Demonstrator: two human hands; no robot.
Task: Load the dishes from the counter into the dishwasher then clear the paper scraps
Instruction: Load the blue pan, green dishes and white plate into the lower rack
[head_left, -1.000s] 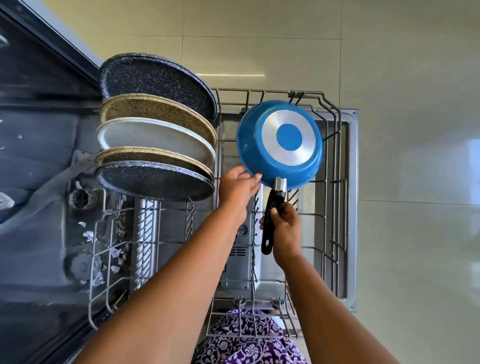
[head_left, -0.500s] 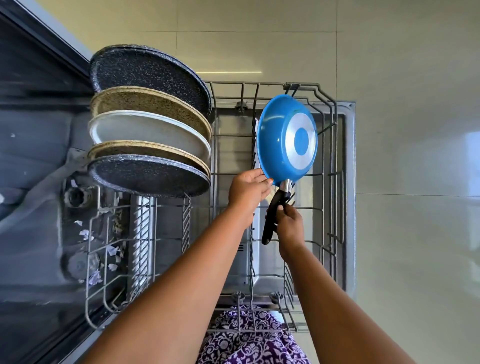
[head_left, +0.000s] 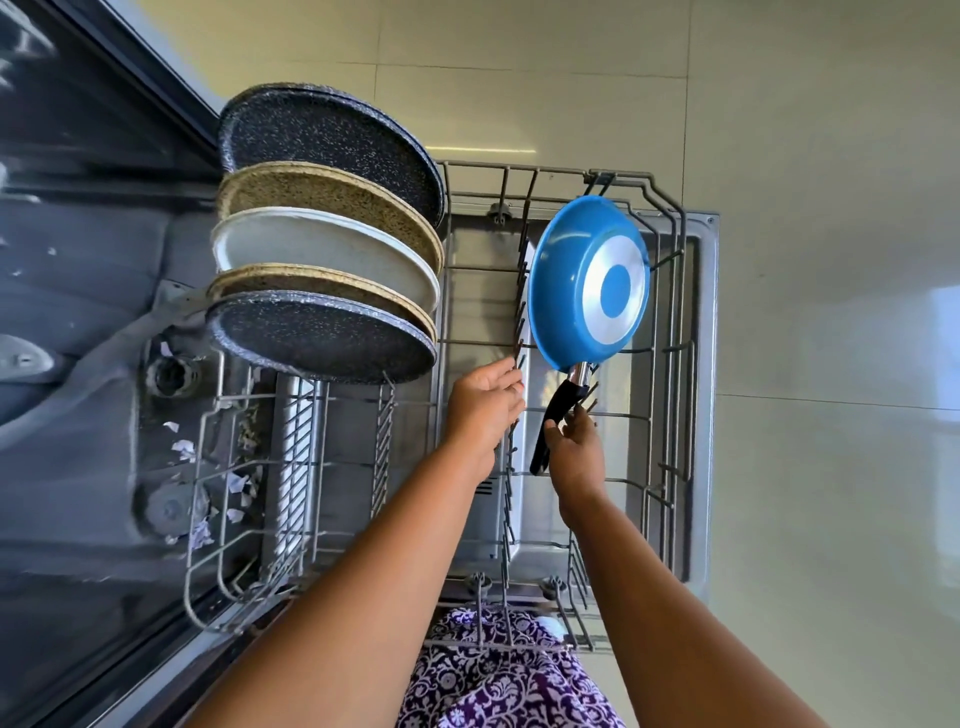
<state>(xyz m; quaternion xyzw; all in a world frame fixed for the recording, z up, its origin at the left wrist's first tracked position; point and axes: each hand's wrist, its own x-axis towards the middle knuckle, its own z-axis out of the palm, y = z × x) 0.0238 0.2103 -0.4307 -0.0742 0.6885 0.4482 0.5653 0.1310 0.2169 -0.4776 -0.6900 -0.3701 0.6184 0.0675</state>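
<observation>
The right hand (head_left: 574, 449) pinches the black handle of the blue pan (head_left: 582, 291), which stands on edge in the dishwasher rack (head_left: 675, 467). The left hand (head_left: 485, 410), fingers relaxed, touches the tines beside it. Paper scraps (head_left: 236, 483) lie under the rack at the left, and five plates (head_left: 322, 249) stand beyond.

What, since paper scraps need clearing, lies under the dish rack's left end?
White paper scraps lie on the grey floor beneath the rack, by two round fittings. The five plates cover whatever lies under them.
</observation>
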